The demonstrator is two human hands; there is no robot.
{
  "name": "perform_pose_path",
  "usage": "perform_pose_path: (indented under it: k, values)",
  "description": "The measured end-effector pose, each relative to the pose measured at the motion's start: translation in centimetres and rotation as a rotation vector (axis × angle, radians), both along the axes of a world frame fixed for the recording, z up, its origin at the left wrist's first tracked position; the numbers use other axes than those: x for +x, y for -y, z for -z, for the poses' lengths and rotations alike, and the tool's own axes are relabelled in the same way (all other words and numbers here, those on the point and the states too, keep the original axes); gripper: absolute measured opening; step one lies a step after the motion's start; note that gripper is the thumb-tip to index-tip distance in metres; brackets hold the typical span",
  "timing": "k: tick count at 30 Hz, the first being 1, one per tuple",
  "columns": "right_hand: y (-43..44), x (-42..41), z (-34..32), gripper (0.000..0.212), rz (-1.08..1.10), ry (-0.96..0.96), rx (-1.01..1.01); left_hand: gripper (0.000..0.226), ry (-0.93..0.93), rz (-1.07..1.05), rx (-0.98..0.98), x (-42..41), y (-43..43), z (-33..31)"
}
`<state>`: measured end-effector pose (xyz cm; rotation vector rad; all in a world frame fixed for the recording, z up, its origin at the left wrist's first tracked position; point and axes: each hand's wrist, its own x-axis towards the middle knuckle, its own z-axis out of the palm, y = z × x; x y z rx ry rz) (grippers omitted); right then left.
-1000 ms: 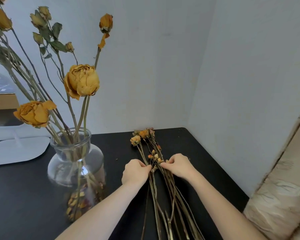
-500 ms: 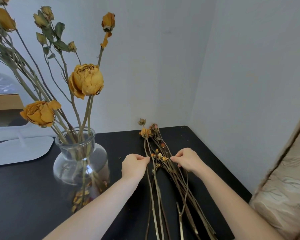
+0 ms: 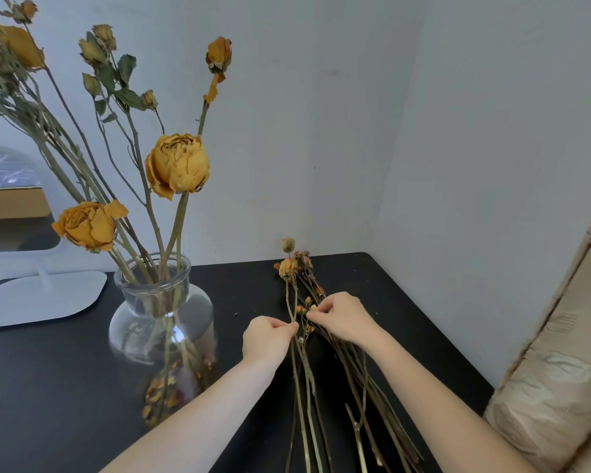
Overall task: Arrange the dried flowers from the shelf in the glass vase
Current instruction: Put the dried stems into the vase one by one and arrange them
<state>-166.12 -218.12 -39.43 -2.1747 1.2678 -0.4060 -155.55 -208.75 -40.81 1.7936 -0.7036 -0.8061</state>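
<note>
Left of the hands, a glass vase (image 3: 161, 319) stands on the black desk (image 3: 48, 387), dried roses (image 3: 178, 165) upright in it. The left hand (image 3: 268, 339) pinches a stem of the loose dried flowers (image 3: 297, 370) lying on the desk. Just beside it, the right hand (image 3: 343, 319) pinches small buds in the same bundle.
</note>
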Motion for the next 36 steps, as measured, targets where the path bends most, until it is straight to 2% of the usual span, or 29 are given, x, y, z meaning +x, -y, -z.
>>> perform_pose_path:
  k: [7,11,14,18,27,33,36]
  values:
    - [-0.7,2.0,-0.4,0.023,-0.03,-0.03,0.059,0.02,0.094,0.06,-0.032,0.1,-0.2,0.3]
    - [-0.6,1.9,-0.6,0.05,0.007,0.04,0.124,0.02,0.129,0.075,-0.073,0.1,-0.4,0.1]
    - [-0.5,1.5,-1.8,0.039,0.022,0.106,0.152,0.018,0.17,0.087,-0.116,0.2,-0.7,-0.5]
    - [-0.1,0.9,-4.8,0.042,0.044,0.193,0.076,0.012,0.231,0.113,-0.185,0.3,-1.5,-2.3]
    - [-1.3,0.0,-11.5,0.038,0.075,0.58,0.001,0.017,0.431,0.212,-0.421,0.1,-7.5,-8.4]
    - [-4.1,0.8,-13.0,0.037,0.006,0.634,-0.028,0.011,0.44,0.261,-0.573,1.0,-14.5,-12.0]
    - [-5.4,1.5,-13.4,0.036,-0.03,0.642,-0.034,0.025,0.442,0.257,-0.631,2.1,-17.8,-14.1]
